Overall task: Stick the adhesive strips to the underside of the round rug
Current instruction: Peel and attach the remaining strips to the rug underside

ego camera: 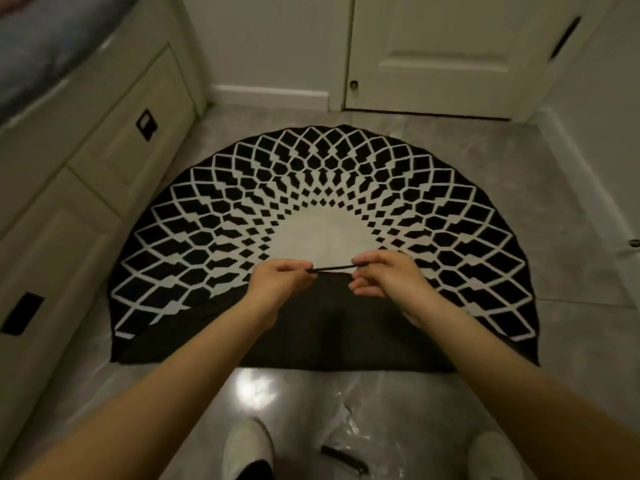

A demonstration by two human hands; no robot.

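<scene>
Rug (325, 202) on floor (571, 341), near edge folded over onto itself, underside up. Both hands above fold: left hand (277, 282) & right hand (388, 275) hold strip (332, 269) btwn them. Cabinets (86, 188) left of rug, door (433, 53) behind. Plastic bag (349, 434) & shoes (247, 448) in front.

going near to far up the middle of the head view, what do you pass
White shoe → clear plastic wrapper on the floor → folded-over dark underside of the round rug → adhesive strip pinched between left hand and right hand → rug's patterned top → door
</scene>
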